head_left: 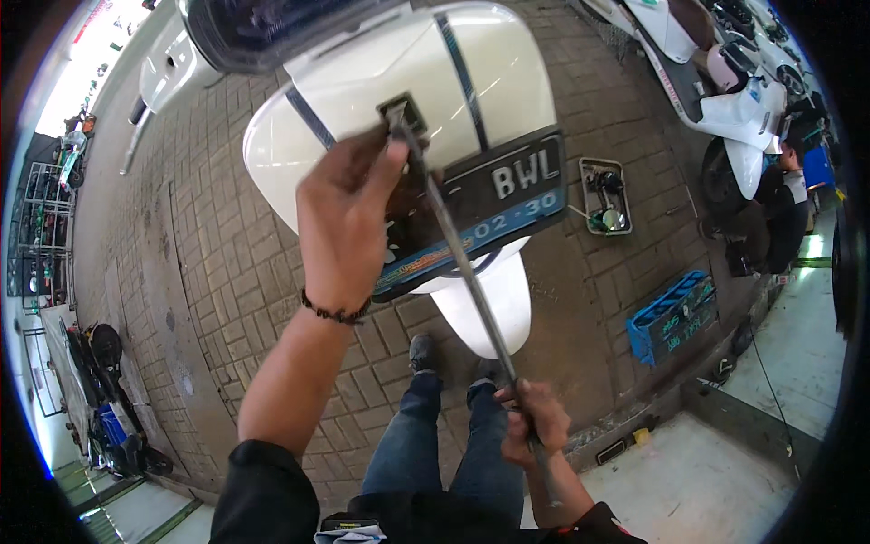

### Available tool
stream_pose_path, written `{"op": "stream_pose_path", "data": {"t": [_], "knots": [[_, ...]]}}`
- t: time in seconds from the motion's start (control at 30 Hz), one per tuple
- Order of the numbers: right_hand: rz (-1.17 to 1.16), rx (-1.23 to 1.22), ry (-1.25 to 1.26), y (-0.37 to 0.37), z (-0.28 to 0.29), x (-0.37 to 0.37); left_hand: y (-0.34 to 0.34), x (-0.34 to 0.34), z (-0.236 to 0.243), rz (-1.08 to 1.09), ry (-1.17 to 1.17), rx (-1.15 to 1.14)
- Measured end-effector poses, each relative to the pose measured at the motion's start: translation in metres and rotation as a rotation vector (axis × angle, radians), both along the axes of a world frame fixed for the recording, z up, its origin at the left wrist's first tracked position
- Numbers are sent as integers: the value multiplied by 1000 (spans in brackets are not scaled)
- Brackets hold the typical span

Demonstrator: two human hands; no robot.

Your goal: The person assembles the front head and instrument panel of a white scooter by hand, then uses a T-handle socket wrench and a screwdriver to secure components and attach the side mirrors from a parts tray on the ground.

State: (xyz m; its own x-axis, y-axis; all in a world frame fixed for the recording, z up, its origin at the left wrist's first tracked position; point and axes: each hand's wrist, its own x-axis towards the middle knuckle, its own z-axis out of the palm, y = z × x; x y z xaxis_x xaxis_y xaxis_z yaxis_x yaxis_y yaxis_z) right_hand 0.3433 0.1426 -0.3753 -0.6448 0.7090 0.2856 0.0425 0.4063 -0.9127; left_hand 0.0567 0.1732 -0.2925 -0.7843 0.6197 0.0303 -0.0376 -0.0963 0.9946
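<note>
A white scooter body panel (503, 86) with two dark stripes stands before me, carrying a dark licence plate (530, 172). A long metal rod (462, 272) slants down across it from a small square opening (408, 107). My left hand (344, 204) is closed around the rod's upper end at that opening, partly hiding the plate. Lower down, at the right, my right hand (535, 422) grips the rod near its other end. What the rod's tip does inside the opening is too small to tell.
A metal tray of parts (598, 168) and a blue crate (669, 317) sit on the paving at right. A person (779, 218) crouches beside another white scooter (743, 113). Racks (50, 236) and dark parts line the left; a raised pale ledge (680, 471) is at lower right.
</note>
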Motion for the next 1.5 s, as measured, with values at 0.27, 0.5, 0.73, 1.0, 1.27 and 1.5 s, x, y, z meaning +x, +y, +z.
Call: {"op": "stream_pose_path", "data": {"t": [0.27,0.5,0.73,1.0,1.27,1.5], "knots": [[-79,-131,165,44,42,-75,31,-62,8,-88,297,-96],[-66,-433,208,65,84,-96,35,-83,16,-93,426,-262],[-71,-629,243,68,120,-109,33,-92,26,-224,382,-306],[-107,-501,124,58,134,-118,33,-88,15,-169,423,-273],[-248,-99,-118,41,136,-131,23,-44,-7,-89,153,214],[-361,-603,147,31,137,-139,10,-15,0,-574,-880,618]]}}
